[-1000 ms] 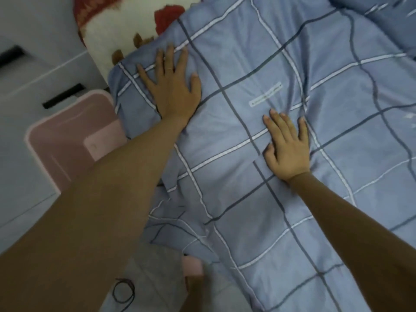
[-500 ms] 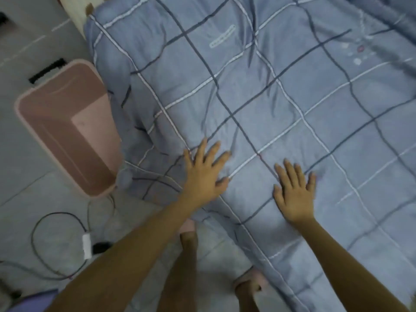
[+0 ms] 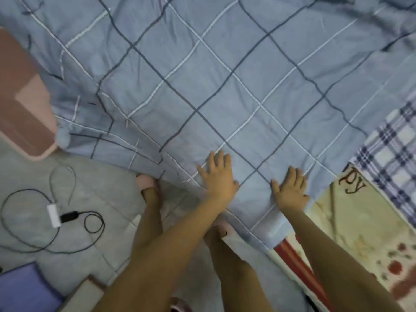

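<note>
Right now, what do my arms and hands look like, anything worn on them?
The left forearm and right forearm are bare, no sleeve in view. The left hand and the right hand wear no gloves, and no watch, bracelet or ring shows, though the picture is too blurred to rule out a thin ring.

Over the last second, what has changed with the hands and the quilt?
The left hand and right hand slid back along the quilt, from its far end to its near edge. Nothing was gripped or let go. Both stay flat, palms down on it; the pink bin is where it was.
</note>
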The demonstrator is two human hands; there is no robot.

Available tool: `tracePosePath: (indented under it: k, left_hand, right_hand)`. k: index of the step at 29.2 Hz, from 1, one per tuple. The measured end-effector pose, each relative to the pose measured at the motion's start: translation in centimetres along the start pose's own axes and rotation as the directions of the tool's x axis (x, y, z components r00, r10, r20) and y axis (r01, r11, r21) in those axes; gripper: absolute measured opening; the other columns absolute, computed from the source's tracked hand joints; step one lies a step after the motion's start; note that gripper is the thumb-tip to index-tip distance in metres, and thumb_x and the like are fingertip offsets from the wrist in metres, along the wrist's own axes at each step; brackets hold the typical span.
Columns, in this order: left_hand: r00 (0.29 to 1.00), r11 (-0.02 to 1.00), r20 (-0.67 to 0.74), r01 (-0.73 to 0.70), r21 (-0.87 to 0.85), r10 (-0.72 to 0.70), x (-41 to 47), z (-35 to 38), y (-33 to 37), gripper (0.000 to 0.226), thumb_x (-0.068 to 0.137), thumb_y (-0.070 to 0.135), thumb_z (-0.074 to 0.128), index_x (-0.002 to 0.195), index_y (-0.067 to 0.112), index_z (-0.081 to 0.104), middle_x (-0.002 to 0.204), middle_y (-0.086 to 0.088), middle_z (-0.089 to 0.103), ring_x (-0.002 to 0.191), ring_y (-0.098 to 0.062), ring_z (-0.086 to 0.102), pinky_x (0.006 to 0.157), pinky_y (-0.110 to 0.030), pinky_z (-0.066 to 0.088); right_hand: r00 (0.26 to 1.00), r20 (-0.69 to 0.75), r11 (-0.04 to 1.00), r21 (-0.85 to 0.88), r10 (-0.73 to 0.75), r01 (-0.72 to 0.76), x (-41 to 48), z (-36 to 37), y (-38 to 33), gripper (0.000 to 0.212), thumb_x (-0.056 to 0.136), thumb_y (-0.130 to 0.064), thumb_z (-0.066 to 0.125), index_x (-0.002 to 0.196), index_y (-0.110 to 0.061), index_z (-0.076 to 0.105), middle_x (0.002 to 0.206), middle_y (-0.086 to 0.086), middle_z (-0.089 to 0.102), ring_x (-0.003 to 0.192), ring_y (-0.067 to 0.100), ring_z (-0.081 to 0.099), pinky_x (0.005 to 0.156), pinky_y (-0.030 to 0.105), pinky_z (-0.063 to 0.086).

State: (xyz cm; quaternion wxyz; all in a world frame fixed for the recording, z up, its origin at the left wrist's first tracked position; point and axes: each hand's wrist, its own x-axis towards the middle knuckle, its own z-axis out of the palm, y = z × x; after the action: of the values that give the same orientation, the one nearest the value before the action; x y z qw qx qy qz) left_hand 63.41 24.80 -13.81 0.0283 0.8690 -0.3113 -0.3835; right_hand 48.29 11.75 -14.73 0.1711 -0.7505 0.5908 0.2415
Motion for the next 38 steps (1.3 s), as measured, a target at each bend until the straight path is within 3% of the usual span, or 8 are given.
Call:
tracePosePath:
  k: [3, 7, 11, 19, 24, 29, 33, 38]
  left_hand:
    - [0.982, 0.98, -0.166, 0.12, 0.159, -0.094, 0.3, 0.4, 2.5, 0.056, 0.076, 0.033, 0.072, 0.125, 0.017, 0.05, 0.13, -0.002, 0.047, 0.121, -0.022, 0.044, 0.094, -0.048, 0.041]
    - [0.994, 0.97, -0.081, 0.087, 0.229, -0.07, 1.7, -0.1, 5.0, 0.023, 0.094, 0.011, 0.047, 0.114, 0.013, 0.058, 0.12, -0.007, 0.056, 0.117, -0.027, 0.048, 0.099, -0.044, 0.035]
    - [0.998, 0.976, -0.051, 0.037, 0.214, -0.027, 2.6, 0.0, 5.2, 0.023, 0.096, 0.008, 0.041, 0.103, 0.009, 0.062, 0.113, -0.009, 0.062, 0.105, -0.025, 0.058, 0.083, -0.032, 0.04]
    - [0.983, 0.992, -0.148, 0.121, 0.042, -0.114, 1.5, 1.1, 5.3, 0.022, 0.092, 0.027, 0.054, 0.094, 0.008, 0.065, 0.104, -0.009, 0.065, 0.096, -0.027, 0.061, 0.076, -0.032, 0.044]
    - [0.98, 0.982, -0.186, 0.096, 0.165, -0.065, 1.4, 1.5, 5.7, 0.014, 0.093, 0.008, 0.045, 0.097, 0.009, 0.059, 0.106, -0.01, 0.06, 0.094, -0.027, 0.059, 0.067, -0.032, 0.036]
    - [0.989, 0.909, -0.124, -0.019, 0.416, 0.078, 1.1, 1.8, 6.4, 0.027, 0.094, 0.012, 0.038, 0.119, 0.009, 0.05, 0.118, -0.013, 0.052, 0.103, -0.031, 0.054, 0.077, -0.036, 0.04]
    - [0.981, 0.864, -0.08, -0.118, 0.49, 0.179, 1.9, 1.1, 6.3, 0.028, 0.095, 0.017, 0.04, 0.117, 0.006, 0.053, 0.119, -0.014, 0.053, 0.104, -0.032, 0.055, 0.075, -0.034, 0.037]
    - [0.964, 0.822, -0.006, -0.224, 0.523, 0.267, 2.2, 0.9, 7.1, 0.029, 0.092, 0.027, 0.046, 0.112, 0.009, 0.057, 0.114, -0.011, 0.056, 0.102, -0.03, 0.056, 0.069, -0.032, 0.034]
  right_hand:
    - [0.989, -0.148, 0.985, 0.162, -0.028, 0.053, 1.4, -0.7, 1.6, 0.067, 0.091, -0.038, 0.056, 0.143, -0.005, 0.028, 0.146, 0.017, 0.028, 0.131, 0.034, 0.033, 0.097, 0.05, 0.035]
    - [0.96, -0.233, 0.848, 0.53, 0.156, -0.009, 4.2, -1.5, 5.3, 0.046, 0.087, -0.02, 0.065, 0.12, 0.006, 0.045, 0.128, 0.028, 0.039, 0.114, 0.04, 0.043, 0.093, 0.044, 0.036]
    - [0.97, -0.222, 0.859, 0.512, 0.098, 0.031, 6.2, -0.6, 7.2, 0.021, 0.091, -0.014, 0.056, 0.089, 0.007, 0.061, 0.108, 0.03, 0.055, 0.106, 0.035, 0.046, 0.092, 0.031, 0.03]
    - [0.931, -0.338, 0.695, 0.703, 0.138, 0.152, 5.0, -0.9, 7.2, 0.014, 0.093, -0.002, 0.046, 0.079, -0.005, 0.049, 0.085, 0.017, 0.049, 0.08, 0.025, 0.046, 0.07, 0.029, 0.031]
    - [0.956, -0.278, 0.642, 0.751, 0.09, 0.158, 5.4, -1.5, 8.3, 0.019, 0.093, -0.002, 0.046, 0.076, -0.008, 0.041, 0.079, 0.012, 0.045, 0.075, 0.02, 0.042, 0.063, 0.026, 0.024]
    - [0.969, -0.226, 0.614, 0.781, 0.099, 0.119, 5.5, -2.0, 9.1, 0.018, 0.093, -0.004, 0.046, 0.076, -0.008, 0.04, 0.078, 0.01, 0.046, 0.074, 0.017, 0.041, 0.06, 0.028, 0.023]
    - [0.968, -0.237, 0.589, 0.796, 0.086, 0.143, 5.5, -2.2, 9.5, 0.021, 0.09, -0.002, 0.046, 0.072, -0.008, 0.039, 0.072, 0.01, 0.043, 0.069, 0.016, 0.038, 0.057, 0.028, 0.021]
    - [0.962, -0.255, 0.687, 0.717, 0.101, 0.118, 5.0, -2.7, 9.8, 0.02, 0.093, -0.005, 0.041, 0.075, -0.012, 0.041, 0.075, 0.007, 0.044, 0.071, 0.017, 0.039, 0.058, 0.028, 0.021]
